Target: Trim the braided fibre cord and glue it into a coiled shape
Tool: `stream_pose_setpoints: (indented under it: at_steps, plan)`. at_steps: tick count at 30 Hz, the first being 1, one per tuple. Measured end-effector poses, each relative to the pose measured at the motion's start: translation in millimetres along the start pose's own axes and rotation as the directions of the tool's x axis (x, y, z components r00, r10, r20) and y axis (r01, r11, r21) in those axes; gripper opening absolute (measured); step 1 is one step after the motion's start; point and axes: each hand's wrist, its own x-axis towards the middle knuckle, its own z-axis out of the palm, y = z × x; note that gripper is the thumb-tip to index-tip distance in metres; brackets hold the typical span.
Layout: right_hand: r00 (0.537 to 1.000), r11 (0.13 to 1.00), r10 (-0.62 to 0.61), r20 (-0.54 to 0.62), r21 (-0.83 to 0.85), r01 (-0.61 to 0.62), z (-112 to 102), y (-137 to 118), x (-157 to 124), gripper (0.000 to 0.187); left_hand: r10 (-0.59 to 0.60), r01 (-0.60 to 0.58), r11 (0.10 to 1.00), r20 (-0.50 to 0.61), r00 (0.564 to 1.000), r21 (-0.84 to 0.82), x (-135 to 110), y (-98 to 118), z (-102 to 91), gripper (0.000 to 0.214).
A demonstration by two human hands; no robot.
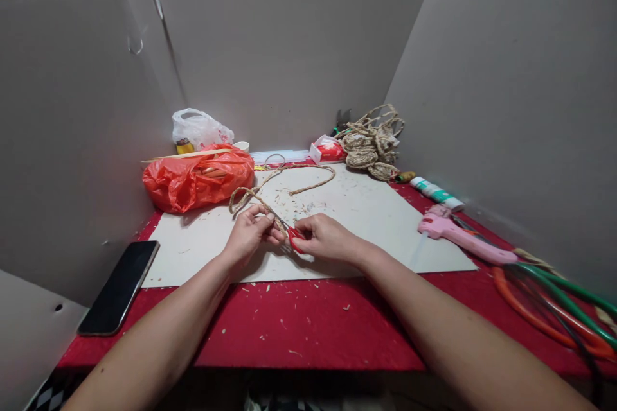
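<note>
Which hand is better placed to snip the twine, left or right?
Right, likely. The right hand grips the red scissors, blades at the jute twine. The left hand pinches that twine beside the blades, so it looks better suited to holding.

**Twine** (245, 194): tan jute cord, coarse and fibrous. One section is pinched in the fingers (267, 217) of the left hand (250, 231). From there it runs toward 11 o'clock into a small tangled loop, then sweeps in a wide slack arc toward 1 o'clock, lying flat on the white board (366, 218).

**Scissors** (294, 239): red handles, gripped in the right hand (328, 239). The blades point toward 10 o'clock and meet the twine just beside the left hand.
</note>
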Motion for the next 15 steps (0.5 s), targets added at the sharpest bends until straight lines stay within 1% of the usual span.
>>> stream_pose_setpoints:
  at_steps: [15]
  plan:
    - [1.0,0.999,0.009,-0.026,0.042,-0.008,4.4,-4.0,0.9,0.023,0.007,-0.007,1.0,-0.003,1.0,-0.003,-0.6,-0.1,0.3,0.026]
